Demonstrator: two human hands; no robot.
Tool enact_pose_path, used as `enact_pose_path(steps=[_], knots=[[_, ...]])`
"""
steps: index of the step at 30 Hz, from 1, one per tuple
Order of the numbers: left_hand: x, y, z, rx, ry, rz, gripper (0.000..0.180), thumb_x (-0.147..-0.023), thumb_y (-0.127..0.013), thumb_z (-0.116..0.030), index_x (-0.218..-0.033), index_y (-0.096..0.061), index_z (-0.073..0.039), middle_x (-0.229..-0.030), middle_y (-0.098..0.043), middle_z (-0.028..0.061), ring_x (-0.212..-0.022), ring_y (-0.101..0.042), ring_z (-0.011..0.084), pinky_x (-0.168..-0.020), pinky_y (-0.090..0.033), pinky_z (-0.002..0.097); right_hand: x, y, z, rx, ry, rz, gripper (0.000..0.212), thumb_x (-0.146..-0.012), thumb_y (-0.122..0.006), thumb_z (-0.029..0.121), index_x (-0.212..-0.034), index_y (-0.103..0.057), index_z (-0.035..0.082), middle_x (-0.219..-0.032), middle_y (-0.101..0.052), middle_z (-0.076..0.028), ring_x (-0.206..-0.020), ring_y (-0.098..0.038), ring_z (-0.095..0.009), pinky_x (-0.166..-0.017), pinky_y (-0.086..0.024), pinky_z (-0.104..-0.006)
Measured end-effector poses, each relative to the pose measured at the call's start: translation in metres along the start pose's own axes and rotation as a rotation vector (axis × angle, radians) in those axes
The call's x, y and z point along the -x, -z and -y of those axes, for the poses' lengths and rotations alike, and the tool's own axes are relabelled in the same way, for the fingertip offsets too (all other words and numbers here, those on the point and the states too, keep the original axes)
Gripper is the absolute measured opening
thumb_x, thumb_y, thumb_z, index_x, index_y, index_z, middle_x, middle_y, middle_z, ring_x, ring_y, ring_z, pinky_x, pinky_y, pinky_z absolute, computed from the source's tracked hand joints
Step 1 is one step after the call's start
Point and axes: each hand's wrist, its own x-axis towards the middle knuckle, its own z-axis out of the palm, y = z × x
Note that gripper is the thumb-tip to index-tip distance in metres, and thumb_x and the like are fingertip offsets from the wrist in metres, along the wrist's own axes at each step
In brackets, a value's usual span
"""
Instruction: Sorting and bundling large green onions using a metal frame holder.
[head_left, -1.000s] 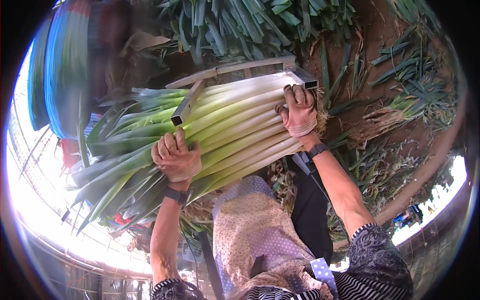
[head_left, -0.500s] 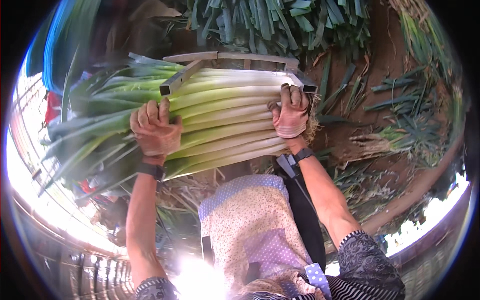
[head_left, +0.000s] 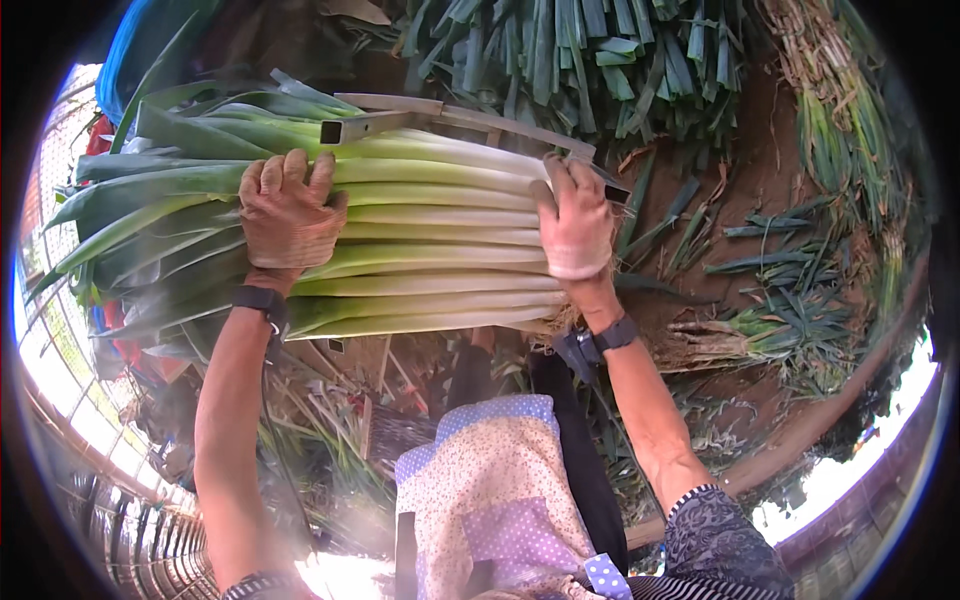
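A thick bundle of long leeks, white-shafted and dark green at the leaf end (head_left: 400,240), lies crosswise on a grey metal frame of square tubing (head_left: 375,125), level now where a second ago it tilted down toward the person's left. Both gloved hands have shifted with it. The left hand (head_left: 288,212) has slid outward toward the leaves and presses flat on top, fingers spread, clasping nothing. The right hand (head_left: 578,222) curls over the root end, its grip closed around the outer shafts. By the look of it, the stack is being squared up rather than lifted away.

Behind, more cut green leeks (head_left: 600,60) are heaped on bare brown soil (head_left: 760,190), with loose trimmings (head_left: 780,325) scattered to the right. A patchwork apron in blue and cream (head_left: 500,490) fills the foreground.

The frame's legs and far side are hidden under the load; the bundle's underside and any tie cannot be seen. The left rim is washed out by glare.
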Motion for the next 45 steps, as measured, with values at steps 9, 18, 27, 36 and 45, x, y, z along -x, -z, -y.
enact_pose_path(steps=[9,18,27,36,45], knots=[[0.005,-0.004,-0.002,0.042,0.015,-0.026,0.047,-0.065,-0.071,-0.028,-0.109,-0.058,-0.014,-0.107,-0.052,0.0069,-0.104,-0.049,0.026,-0.096,-0.036,0.0457,-0.007,-0.031,-0.021,0.035,-0.014,0.206,0.024,-0.087,-0.057,0.032,-0.092,-0.062,0.009,-0.091,-0.062,-0.01,-0.088,-0.058,-0.031,-0.078,-0.048,-0.0422],[-0.003,0.0,-0.002,0.055,0.02,-0.027,0.047,-0.065,-0.072,-0.028,-0.107,-0.058,-0.016,-0.106,-0.052,0.0054,-0.103,-0.049,0.0254,-0.095,-0.036,0.0449,-0.004,-0.035,-0.025,0.061,0.062,0.1,0.023,-0.087,-0.058,0.031,-0.084,-0.06,0.008,-0.081,-0.06,-0.011,-0.079,-0.058,-0.029,-0.072,-0.046,-0.0412],[-0.019,0.009,-0.004,0.021,-0.047,-0.026,0.035,-0.066,-0.068,-0.032,-0.094,-0.06,-0.013,-0.089,-0.05,0.0045,-0.087,-0.051,0.0224,-0.082,-0.04,0.0396,0.004,-0.036,-0.01,0.126,-0.002,0.002,0.017,-0.086,-0.058,0.026,-0.08,-0.057,0.01,-0.078,-0.057,-0.007,-0.078,-0.055,-0.026,-0.074,-0.043,-0.0393],[-0.028,0.006,0.001,0.105,-0.015,0.034,0.028,-0.064,-0.066,-0.034,-0.079,-0.05,-0.016,-0.083,-0.043,0.0011,-0.085,-0.049,0.0177,-0.077,-0.038,0.0371,0.0,-0.033,-0.009,0.136,-0.031,0.061,0.016,-0.084,-0.058,0.026,-0.089,-0.06,0.01,-0.083,-0.055,-0.006,-0.083,-0.054,-0.025,-0.079,-0.04,-0.0399],[-0.028,-0.001,0.005,0.153,0.013,0.167,0.034,-0.071,-0.056,-0.042,-0.069,-0.033,-0.017,-0.075,-0.031,0.0007,-0.073,-0.038,0.0168,-0.072,-0.029,0.0323,-0.01,-0.024,-0.002,0.141,-0.052,0.168,0.022,-0.083,-0.057,0.027,-0.097,-0.061,0.01,-0.088,-0.056,-0.005,-0.089,-0.053,-0.026,-0.084,-0.039,-0.04]])
